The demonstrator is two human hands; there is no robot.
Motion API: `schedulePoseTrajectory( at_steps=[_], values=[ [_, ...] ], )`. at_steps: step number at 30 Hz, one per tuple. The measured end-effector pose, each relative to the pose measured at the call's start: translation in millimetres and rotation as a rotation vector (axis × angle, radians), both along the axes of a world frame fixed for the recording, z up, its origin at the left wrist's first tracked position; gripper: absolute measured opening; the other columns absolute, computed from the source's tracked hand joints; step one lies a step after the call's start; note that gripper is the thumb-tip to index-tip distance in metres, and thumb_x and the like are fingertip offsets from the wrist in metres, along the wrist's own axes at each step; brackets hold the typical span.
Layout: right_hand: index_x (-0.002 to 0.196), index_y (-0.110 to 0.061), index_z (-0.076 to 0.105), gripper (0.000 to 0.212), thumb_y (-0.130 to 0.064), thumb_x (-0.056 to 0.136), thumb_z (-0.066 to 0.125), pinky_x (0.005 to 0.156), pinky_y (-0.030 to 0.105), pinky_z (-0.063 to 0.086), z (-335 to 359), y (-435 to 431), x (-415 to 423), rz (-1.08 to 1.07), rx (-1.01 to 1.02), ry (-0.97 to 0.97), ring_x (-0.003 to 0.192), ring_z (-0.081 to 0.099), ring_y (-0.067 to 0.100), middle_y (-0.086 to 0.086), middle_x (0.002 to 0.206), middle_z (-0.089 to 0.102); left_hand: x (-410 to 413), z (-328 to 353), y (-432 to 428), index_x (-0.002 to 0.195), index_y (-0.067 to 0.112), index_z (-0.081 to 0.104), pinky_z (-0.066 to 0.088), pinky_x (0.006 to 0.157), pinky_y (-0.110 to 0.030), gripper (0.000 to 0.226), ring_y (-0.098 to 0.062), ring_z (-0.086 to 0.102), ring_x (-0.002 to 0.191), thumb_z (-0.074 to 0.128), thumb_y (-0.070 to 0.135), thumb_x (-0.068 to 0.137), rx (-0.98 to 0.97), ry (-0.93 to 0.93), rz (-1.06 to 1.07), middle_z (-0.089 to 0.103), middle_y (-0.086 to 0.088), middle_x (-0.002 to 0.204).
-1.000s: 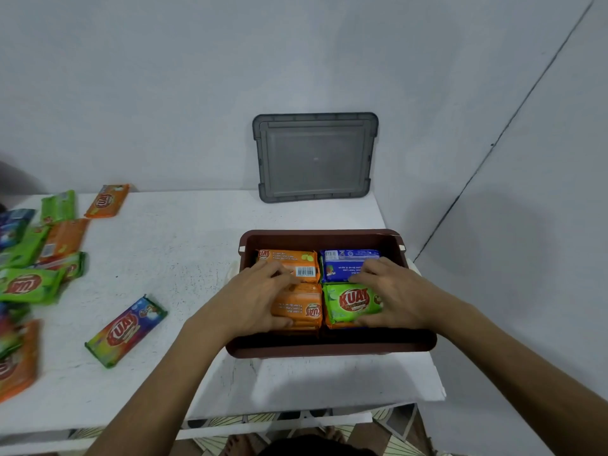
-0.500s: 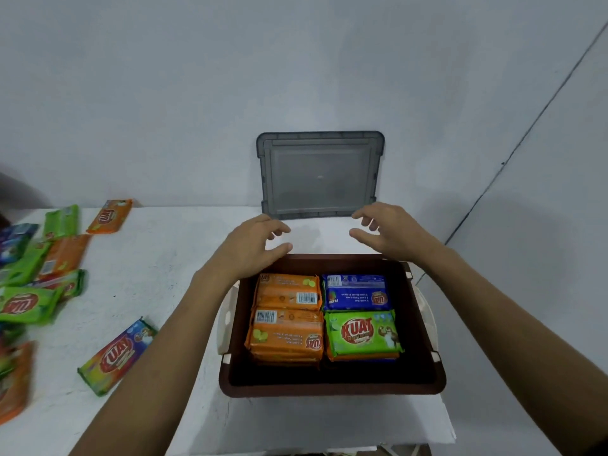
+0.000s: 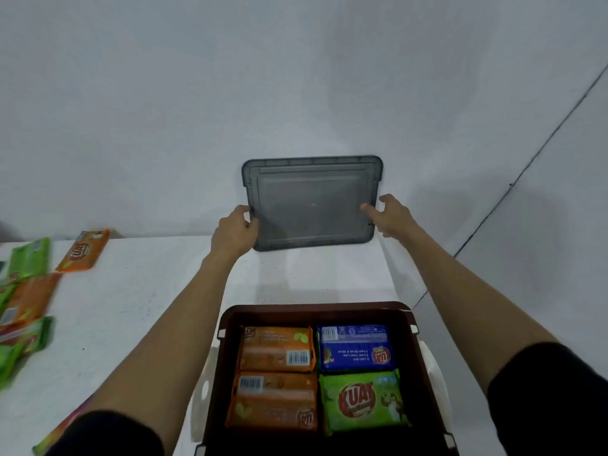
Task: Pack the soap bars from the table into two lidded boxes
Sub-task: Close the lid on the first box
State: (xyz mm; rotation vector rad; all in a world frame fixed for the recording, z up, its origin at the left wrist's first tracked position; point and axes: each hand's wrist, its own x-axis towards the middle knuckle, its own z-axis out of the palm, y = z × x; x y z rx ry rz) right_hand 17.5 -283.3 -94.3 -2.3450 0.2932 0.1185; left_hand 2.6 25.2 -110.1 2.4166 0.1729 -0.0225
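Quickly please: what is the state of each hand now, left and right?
Left hand: closed, grips the left edge of the grey lid.
Right hand: open, straight fingers touch the lid's right edge.

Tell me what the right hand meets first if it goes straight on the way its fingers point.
The upright grey translucent plastic lid: the right hand points at its right edge, apparently almost touching, though depth is unclear.
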Motion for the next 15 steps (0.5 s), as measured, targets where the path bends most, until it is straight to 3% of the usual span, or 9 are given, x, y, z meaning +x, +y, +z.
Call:
schedulePoseTrajectory(
  at_steps=[3, 6, 8, 11, 15],
  values=[
    [0.147, -0.013, 0.027, 0.068, -0.053, 0.095, 0.044, 0.087, 0.040, 0.053, 0.7, 2.4, 7.5, -0.061, 0.229, 0.043, 0.115, 0.055, 0.032, 0.010, 0.141, 0.046, 17.5, -3.3, -2.2, 0.146, 0.019, 0.028, 0.048, 0.095, -0.046, 0.051, -0.033, 0.058, 0.112, 0.038, 0.035, 0.100, -0.143, 0.113, 0.057, 0.058, -0.015, 0.128],
    [0.141, -0.015, 0.035, 0.049, -0.043, 0.101, 0.038, 0.082, 0.036, 0.051, 0.1, 7.2, 7.4, -0.062, 0.409, 0.097, 0.104, 0.056, 0.026, 0.006, 0.134, 0.049, 22.7, 1.6, -8.0, 0.150, 0.020, 0.019, 0.049, 0.084, -0.039, 0.050, -0.032, 0.058, 0.112, 0.032, 0.030, 0.102, -0.336, 0.212, 0.146, 0.050, -0.016, 0.137],
    [0.140, -0.014, 0.036, 0.043, -0.036, 0.103, 0.033, 0.086, 0.036, 0.050, -0.3, 8.6, 4.8, -0.078, 0.476, 0.111, 0.107, 0.053, 0.025, 0.006, 0.135, 0.048, 19.9, 6.5, -11.9, 0.148, 0.019, 0.024, 0.046, 0.076, -0.035, 0.045, -0.028, 0.059, 0.104, 0.029, 0.027, 0.104, -0.429, 0.249, 0.135, 0.054, -0.015, 0.132],
    [0.131, -0.014, 0.044, 0.036, -0.030, 0.103, 0.029, 0.091, 0.039, 0.049, 1.0, 8.2, -1.8, -0.110, 0.588, 0.114, 0.112, 0.054, 0.026, 0.006, 0.129, 0.052, 14.8, 11.3, -11.3, 0.143, 0.014, 0.033, 0.048, 0.083, -0.037, 0.040, -0.025, 0.057, 0.102, 0.027, 0.027, 0.105, -0.574, 0.242, 0.149, 0.058, -0.016, 0.125],
    [0.103, -0.013, 0.051, 0.026, -0.024, 0.101, 0.028, 0.075, 0.034, 0.053, 7.4, 3.7, -19.2, -0.207, 0.821, 0.021, 0.094, 0.059, 0.026, 0.009, 0.110, 0.056, 3.4, 17.7, -1.1, 0.127, 0.012, 0.048, 0.047, 0.087, -0.038, 0.036, -0.027, 0.059, 0.108, 0.028, 0.032, 0.104, -0.775, 0.200, 0.217, 0.065, -0.011, 0.110]
  ],
)
